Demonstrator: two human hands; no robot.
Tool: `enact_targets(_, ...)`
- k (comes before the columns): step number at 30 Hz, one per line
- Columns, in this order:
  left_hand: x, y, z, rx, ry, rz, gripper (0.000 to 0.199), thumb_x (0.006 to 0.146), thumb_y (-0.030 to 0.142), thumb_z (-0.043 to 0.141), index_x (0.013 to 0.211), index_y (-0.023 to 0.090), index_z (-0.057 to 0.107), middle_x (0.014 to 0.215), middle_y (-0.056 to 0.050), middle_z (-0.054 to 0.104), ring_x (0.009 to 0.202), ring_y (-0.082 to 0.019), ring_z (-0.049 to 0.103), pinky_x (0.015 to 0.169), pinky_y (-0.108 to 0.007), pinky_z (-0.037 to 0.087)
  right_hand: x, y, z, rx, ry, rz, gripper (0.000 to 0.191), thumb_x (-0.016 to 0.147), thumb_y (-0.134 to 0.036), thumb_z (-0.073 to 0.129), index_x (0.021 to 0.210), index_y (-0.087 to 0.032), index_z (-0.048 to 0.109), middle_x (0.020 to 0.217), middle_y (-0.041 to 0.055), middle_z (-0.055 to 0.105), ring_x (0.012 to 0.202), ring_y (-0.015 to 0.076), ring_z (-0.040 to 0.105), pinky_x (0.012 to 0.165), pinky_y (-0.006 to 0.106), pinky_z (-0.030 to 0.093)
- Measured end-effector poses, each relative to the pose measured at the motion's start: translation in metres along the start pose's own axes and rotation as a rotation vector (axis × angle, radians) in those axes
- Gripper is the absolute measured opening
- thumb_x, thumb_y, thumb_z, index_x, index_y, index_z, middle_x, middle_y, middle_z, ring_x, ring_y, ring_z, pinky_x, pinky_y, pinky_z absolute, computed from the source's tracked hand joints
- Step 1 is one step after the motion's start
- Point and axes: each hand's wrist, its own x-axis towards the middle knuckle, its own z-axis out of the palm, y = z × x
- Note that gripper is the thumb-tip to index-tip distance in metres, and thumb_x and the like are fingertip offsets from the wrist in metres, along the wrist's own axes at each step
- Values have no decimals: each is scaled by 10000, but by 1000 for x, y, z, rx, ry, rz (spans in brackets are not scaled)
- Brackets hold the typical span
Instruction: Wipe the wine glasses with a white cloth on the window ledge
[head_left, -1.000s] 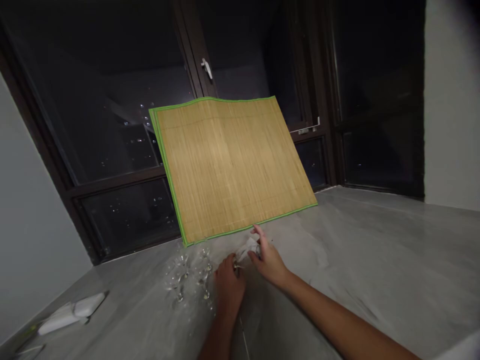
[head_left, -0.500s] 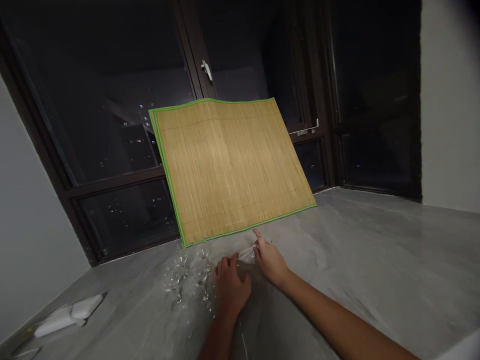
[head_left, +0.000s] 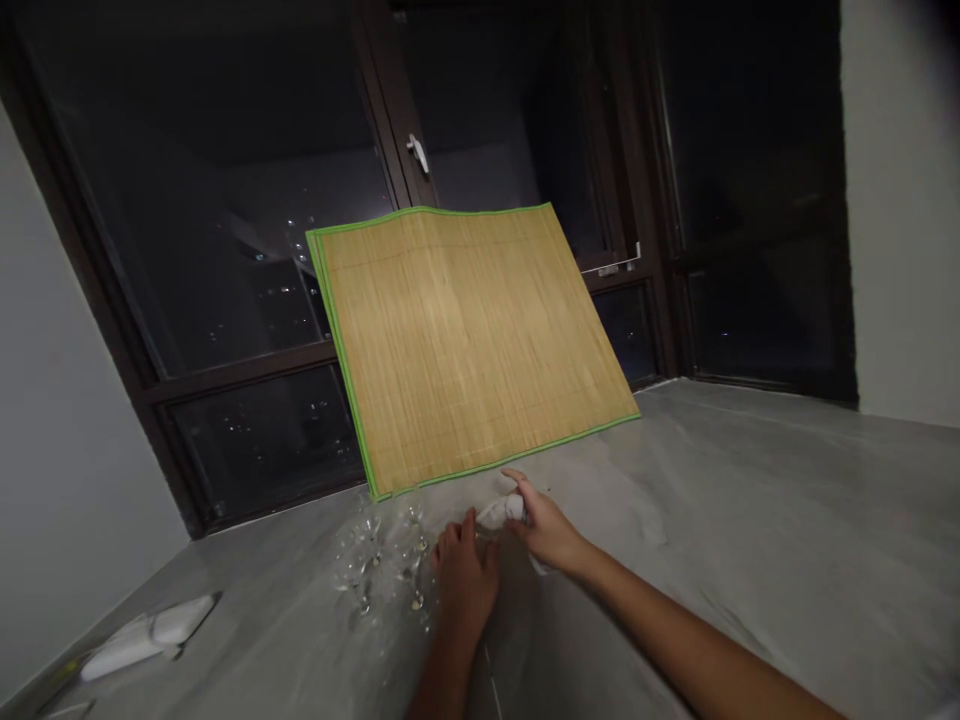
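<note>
My right hand [head_left: 547,528] is closed round a small white, partly see-through thing [head_left: 513,508], its index finger stretched forward. What kind of thing it is stays unclear in the blur. Just left of it, my left hand [head_left: 463,575] hovers low over the grey marble-patterned surface [head_left: 712,500], thumb apart from the bent fingers. Its fingertips come close to the left end of the white thing; whether they touch it I cannot tell. Beside my left hand stands a cluster of several clear stemmed glasses [head_left: 375,560].
A bamboo mat [head_left: 480,340] with green edging leans upright against the dark window [head_left: 225,220] behind my hands. At the far left lies a white wrapped bundle [head_left: 146,635] near the wall [head_left: 52,400]. A white window handle [head_left: 418,154] shows above the mat.
My right hand has turned and drawn slightly back, and more of the white thing shows in it. The left hand has barely moved. The whole view has shifted slightly.
</note>
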Motion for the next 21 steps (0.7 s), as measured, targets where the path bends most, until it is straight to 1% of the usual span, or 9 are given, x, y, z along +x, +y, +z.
enact_targets(4, -1, 1, 2, -66, 14, 50, 484, 917, 410, 454, 1339, 182, 520, 1121, -107, 602, 1098, -245, 543, 1007, -385, 331, 7, -1, -4, 333, 86, 111, 565, 742, -317, 647, 1264, -205, 462, 828, -13, 609, 747, 162, 572, 710, 278, 455)
enact_targets(6, -2, 1, 3, -81, 30, 62, 492, 913, 437, 455, 1319, 171, 533, 1128, -112, 603, 1102, -254, 545, 1010, -400, 334, 9, -1, -3, 438, 117, 153, 564, 726, -355, 666, 1228, -204, 461, 803, -18, 593, 708, 156, 565, 668, 269, 453)
enact_targets(8, -2, 0, 5, -97, 30, 69, 498, 908, 452, 458, 1308, 166, 540, 1122, -114, 609, 1087, -255, 558, 1006, -408, 342, 9, -2, 0, 463, 166, 161, 588, 711, -343, 681, 1229, -207, 440, 806, -18, 591, 691, 151, 563, 651, 264, 453)
enact_targets(10, -1, 0, 5, -124, 19, 71, 494, 903, 461, 463, 1290, 169, 554, 1100, -109, 622, 1049, -246, 579, 993, -403, 356, 8, -2, 3, 434, 229, 135, 594, 725, -316, 666, 1253, -214, 413, 798, -25, 584, 679, 149, 560, 642, 259, 451)
enact_targets(13, -2, 1, 4, -179, 15, 59, 470, 901, 465, 462, 1257, 178, 575, 1067, -96, 639, 979, -225, 603, 965, -385, 380, 6, -4, 5, 295, 319, 64, 556, 767, -286, 618, 1279, -218, 410, 779, -31, 568, 681, 153, 554, 654, 260, 453)
enact_targets(15, -2, 2, 2, -210, 16, 42, 440, 899, 443, 468, 1236, 185, 586, 1058, -88, 647, 950, -215, 609, 947, -370, 392, 6, -5, 1, 177, 383, 40, 538, 796, -278, 581, 1301, -215, 406, 807, -15, 588, 714, 164, 568, 697, 276, 464)
enact_targets(17, -2, 2, 1, -239, 16, 25, 407, 896, 412, 468, 1207, 183, 599, 1054, -88, 653, 939, -211, 610, 936, -363, 400, 7, -5, -6, 70, 446, 47, 553, 813, -277, 555, 1333, -207, 381, 876, 18, 624, 776, 185, 593, 756, 305, 473)
enact_targets(19, -1, 1, 1, -277, 22, 12, 397, 899, 399, 453, 1188, 172, 604, 1052, -95, 657, 931, -209, 612, 925, -355, 412, 9, -3, -12, -2, 480, 64, 585, 818, -274, 538, 1366, -205, 344, 965, 47, 647, 852, 206, 611, 808, 332, 473)
enact_targets(21, -1, 0, 2, -320, 32, 7, 408, 901, 412, 441, 1184, 167, 603, 1044, -99, 661, 925, -207, 616, 908, -343, 430, 10, 1, -14, -32, 457, 70, 591, 810, -260, 529, 1370, -212, 344, 1008, 52, 649, 880, 212, 616, 821, 336, 472)
